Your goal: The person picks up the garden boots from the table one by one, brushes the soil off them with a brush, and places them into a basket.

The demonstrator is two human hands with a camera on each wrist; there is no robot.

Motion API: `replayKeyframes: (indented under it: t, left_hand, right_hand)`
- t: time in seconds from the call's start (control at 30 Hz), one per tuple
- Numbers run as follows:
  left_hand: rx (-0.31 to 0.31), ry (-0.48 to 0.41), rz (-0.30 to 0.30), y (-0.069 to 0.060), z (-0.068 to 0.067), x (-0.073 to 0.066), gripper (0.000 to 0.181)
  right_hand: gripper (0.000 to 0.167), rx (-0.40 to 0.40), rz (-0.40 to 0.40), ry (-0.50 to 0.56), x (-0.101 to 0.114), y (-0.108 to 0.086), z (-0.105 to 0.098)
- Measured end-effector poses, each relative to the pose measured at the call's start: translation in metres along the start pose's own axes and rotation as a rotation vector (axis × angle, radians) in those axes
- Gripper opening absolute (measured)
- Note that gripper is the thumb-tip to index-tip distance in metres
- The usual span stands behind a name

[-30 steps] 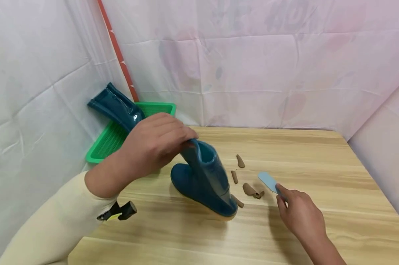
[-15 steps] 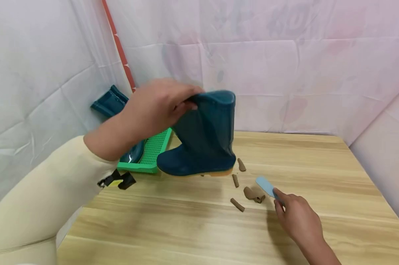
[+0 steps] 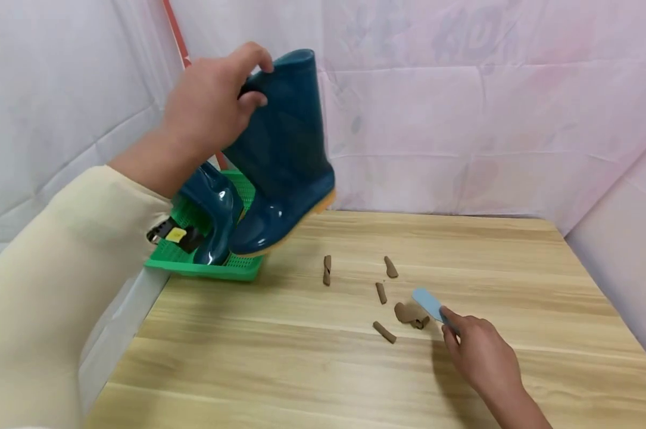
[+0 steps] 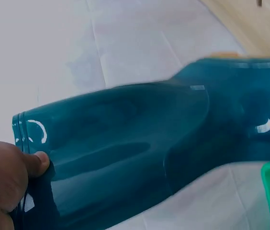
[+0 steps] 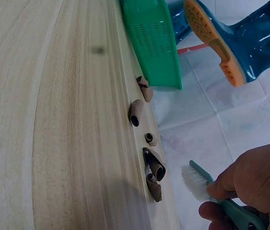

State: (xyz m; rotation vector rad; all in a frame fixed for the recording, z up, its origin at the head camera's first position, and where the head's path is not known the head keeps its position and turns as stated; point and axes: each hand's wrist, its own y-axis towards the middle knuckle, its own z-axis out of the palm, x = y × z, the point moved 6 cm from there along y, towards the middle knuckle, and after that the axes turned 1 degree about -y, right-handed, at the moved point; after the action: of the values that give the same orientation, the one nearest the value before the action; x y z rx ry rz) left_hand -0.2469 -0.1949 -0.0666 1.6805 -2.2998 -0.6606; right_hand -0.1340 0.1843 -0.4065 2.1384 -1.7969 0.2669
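Note:
My left hand (image 3: 210, 98) pinches the top rim of a dark blue rubber boot (image 3: 287, 137), thumb on one side and fingers on the other. The boot hangs above the table, toe to the left and tilted down; its orange sole (image 5: 211, 40) shows in the right wrist view. Below and left, a second boot (image 3: 215, 202) leans in a green basket (image 3: 210, 271). At the right, my right hand (image 3: 486, 354) holds a light blue brush (image 3: 427, 302) by its handle; white bristles (image 5: 195, 182) show in the right wrist view.
Several curled brown scraps lie on the wooden table (image 3: 301, 369), among them a larger curled scrap (image 3: 408, 314) near the brush and a thin scrap (image 3: 327, 271) closer to the basket. White cloth sheeting (image 3: 435, 119) stands behind the table and along both sides.
My left hand has lifted the boot off the table, up and left toward the basket, uncovering a scrap. The right hand with the brush has barely moved.

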Motion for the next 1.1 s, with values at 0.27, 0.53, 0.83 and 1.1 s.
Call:
replayKeyframes:
  t: [0.27, 0.53, 0.83, 1.1]
  left_hand:
    - [0.001, 0.048, -0.178, 0.010, -0.005, 0.048, 0.046]
    - [0.061, 0.075, -0.315, 0.016, 0.010, 0.086, 0.048]
    - [0.087, 0.129, -0.385, 0.028, 0.031, 0.109, 0.043]
    - [0.176, 0.174, -0.404, 0.028, 0.058, 0.112, 0.040]
  right_hand:
    - [0.038, 0.000, 0.010, 0.002, 0.002, 0.001, 0.002]
    - [0.038, 0.009, 0.016, -0.004, 0.003, -0.001, 0.003]
    - [0.038, 0.009, 0.018, -0.002, 0.004, -0.003, 0.003]
    - [0.039, 0.021, 0.029, 0.001, 0.005, -0.003, 0.005]
